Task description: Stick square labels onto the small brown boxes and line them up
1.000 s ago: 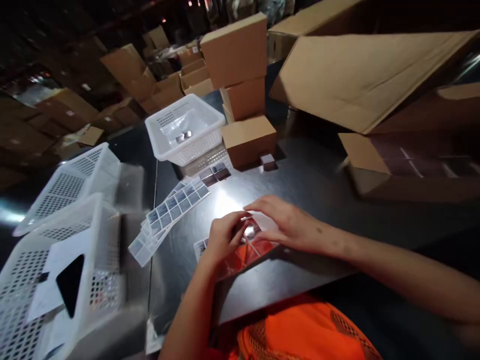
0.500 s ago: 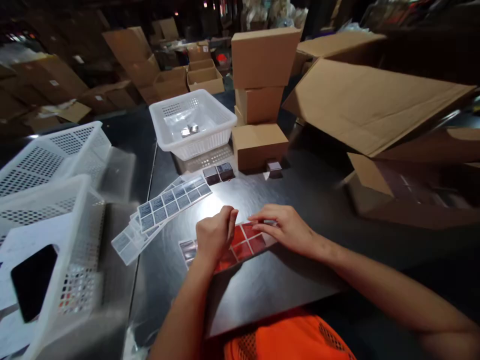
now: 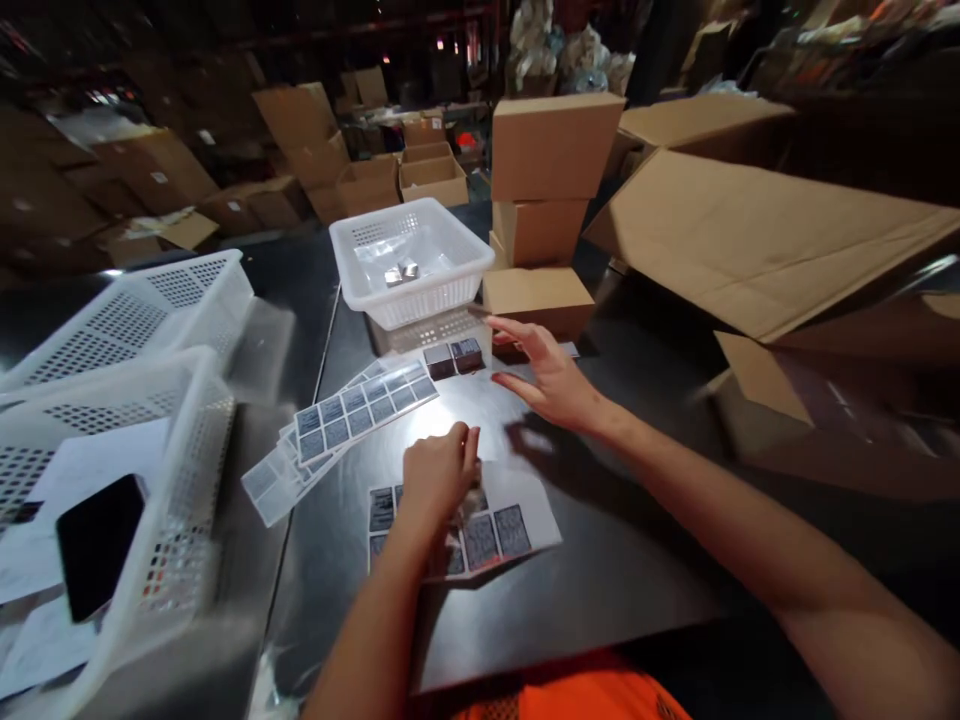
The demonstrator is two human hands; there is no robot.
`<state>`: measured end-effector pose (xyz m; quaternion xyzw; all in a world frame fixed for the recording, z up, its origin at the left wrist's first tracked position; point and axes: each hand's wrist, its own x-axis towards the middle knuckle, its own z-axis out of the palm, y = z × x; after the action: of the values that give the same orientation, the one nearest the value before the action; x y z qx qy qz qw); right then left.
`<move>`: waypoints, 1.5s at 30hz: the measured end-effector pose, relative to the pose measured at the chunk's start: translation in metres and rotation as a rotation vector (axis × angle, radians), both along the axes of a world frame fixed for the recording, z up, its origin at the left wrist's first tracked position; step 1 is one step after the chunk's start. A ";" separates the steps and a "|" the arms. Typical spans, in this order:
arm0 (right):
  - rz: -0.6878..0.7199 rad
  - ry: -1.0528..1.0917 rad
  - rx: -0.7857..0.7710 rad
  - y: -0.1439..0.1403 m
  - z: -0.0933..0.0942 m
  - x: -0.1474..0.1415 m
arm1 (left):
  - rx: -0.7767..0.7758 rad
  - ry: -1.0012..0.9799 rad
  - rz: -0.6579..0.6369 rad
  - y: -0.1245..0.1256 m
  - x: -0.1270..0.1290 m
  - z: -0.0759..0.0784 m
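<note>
A: What is the state of the left hand (image 3: pixel 439 475)?
B: Clenched, fingers curled in, over the label sheet (image 3: pixel 514 530); a small blur shows beneath the fingers, and one cannot tell whether anything is gripped

A: And the sheet?
B: Flat on the near part of the metal tabletop (image 3: pixel 637 580), its dark rectangular labels partly hidden by the left hand and forearm

A: The right hand (image 3: pixel 555 385)?
B: Spread, thumb apart from the fingers, nothing visible between them; it hovers farther off, right of two small dark boxes (image 3: pixel 453 357) and in front of a closed carton (image 3: pixel 551 290)

A: What lies to the left?
B: Overlapping label sheets (image 3: pixel 367 405); farther left and nearer, a perforated white basket (image 3: pixel 184 375) containing papers and a black smartphone (image 3: pixel 101 545)

A: And beyond the small boxes?
B: A white plastic basket (image 3: pixel 424 305) with small shiny pieces (image 3: pixel 402 273) inside
</note>
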<state>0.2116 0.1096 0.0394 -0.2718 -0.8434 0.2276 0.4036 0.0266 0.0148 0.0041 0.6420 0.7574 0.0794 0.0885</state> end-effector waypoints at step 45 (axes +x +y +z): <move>0.077 0.381 -1.009 -0.056 -0.020 0.049 | 0.133 -0.865 -0.129 -0.016 0.025 -0.013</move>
<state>0.2603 0.0532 0.0196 -0.3547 -0.5506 0.6644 0.3600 0.0514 -0.0013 -0.0088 0.6001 0.6022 0.3838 0.3606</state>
